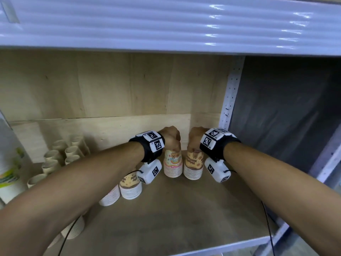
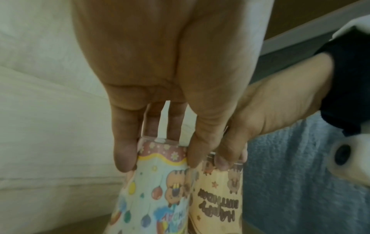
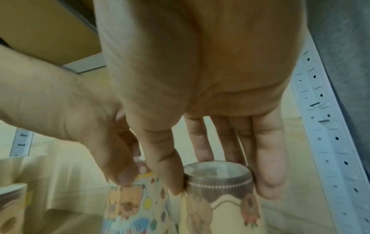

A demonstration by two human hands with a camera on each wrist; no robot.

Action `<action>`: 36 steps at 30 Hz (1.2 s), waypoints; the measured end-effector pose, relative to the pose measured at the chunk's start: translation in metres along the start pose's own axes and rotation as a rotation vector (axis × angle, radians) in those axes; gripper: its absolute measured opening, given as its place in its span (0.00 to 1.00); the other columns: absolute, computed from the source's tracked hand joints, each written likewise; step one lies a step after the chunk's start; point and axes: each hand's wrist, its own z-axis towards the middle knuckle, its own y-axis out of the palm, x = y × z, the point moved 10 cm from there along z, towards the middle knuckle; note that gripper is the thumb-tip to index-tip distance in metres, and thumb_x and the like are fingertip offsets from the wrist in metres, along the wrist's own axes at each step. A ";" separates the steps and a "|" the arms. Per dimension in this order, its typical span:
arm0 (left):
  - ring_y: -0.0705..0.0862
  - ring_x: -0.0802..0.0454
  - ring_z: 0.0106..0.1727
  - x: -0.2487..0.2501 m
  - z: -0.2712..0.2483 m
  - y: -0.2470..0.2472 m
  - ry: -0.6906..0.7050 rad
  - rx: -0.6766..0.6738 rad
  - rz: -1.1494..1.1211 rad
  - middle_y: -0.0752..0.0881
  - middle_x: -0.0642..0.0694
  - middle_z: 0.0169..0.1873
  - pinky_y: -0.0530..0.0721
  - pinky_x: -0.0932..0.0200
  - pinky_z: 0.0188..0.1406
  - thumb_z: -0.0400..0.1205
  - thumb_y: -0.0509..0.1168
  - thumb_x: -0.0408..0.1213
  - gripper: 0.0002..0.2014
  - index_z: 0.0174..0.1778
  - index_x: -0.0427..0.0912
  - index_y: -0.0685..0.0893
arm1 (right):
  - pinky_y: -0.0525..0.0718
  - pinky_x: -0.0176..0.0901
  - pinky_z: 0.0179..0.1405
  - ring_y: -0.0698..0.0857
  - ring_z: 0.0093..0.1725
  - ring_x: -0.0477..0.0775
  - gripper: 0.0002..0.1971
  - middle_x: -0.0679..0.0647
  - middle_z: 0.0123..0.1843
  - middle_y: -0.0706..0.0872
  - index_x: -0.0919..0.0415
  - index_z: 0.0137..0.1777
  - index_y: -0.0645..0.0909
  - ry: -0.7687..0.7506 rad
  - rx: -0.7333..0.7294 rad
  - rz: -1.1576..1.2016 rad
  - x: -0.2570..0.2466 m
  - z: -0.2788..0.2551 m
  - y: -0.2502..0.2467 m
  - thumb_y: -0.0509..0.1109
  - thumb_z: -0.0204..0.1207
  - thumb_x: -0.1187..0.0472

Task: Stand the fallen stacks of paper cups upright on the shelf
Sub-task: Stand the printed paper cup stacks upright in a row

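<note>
Risk: the two upright stacks stand touching near the back of the shelf [image 1: 184,218], so a jerky letting-go could topple either into the other. Left hand [image 1: 171,137] pinches the top of the pastel cup stack [image 1: 172,164] with its fingertips [image 2: 124,159]. Right hand [image 1: 195,138] grips the top of the brown cup stack [image 1: 193,166], fingers curled round it. Two more stacks [image 1: 129,187] stand nearer the front.

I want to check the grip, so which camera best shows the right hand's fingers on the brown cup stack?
The right wrist view: the right hand has its fingers around the brown cup stack top. The head view shows the hand from behind, fingers hidden. The left wrist view shows only part of it.
</note>
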 end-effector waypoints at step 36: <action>0.79 0.44 0.69 -0.041 0.089 -0.006 -0.111 0.104 -0.064 0.79 0.43 0.70 0.74 0.62 0.49 0.78 0.71 0.31 0.24 0.72 0.39 0.80 | 0.80 0.43 0.58 0.83 0.64 0.59 0.18 0.57 0.65 0.83 0.61 0.66 0.83 -0.266 0.130 0.170 -0.005 0.088 -0.019 0.68 0.76 0.65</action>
